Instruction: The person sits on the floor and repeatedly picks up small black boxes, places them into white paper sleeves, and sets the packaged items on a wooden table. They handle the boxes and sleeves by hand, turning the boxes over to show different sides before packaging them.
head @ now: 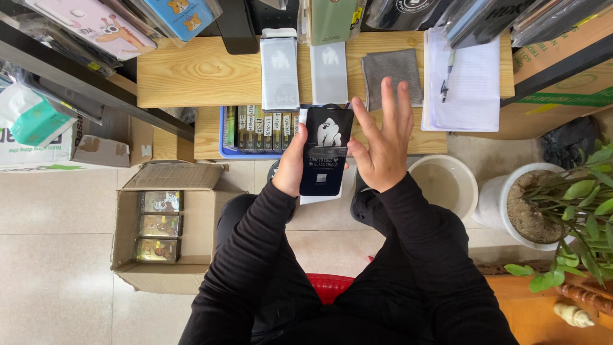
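Note:
My left hand (pixel 292 165) grips a flat black packet (pixel 325 153) with a white animal picture, holding it upright in front of me above my lap. My right hand (pixel 383 142) is raised just right of the packet, fingers spread, palm facing it, holding nothing. A white piece shows behind the packet's lower edge. Beyond the hands, two pale flat packets (pixel 280 71) lie on the wooden shelf (pixel 198 70), and a grey cloth (pixel 393 75) lies to their right.
A blue tray (pixel 255 131) of upright boxes sits on the lower shelf. An open cardboard box (pixel 163 223) with small boxes stands on the floor at left. A white bucket (pixel 447 185), a potted plant (pixel 543 204), and paper with a pen (pixel 463 83) are at right. A red stool (pixel 329 286) is under me.

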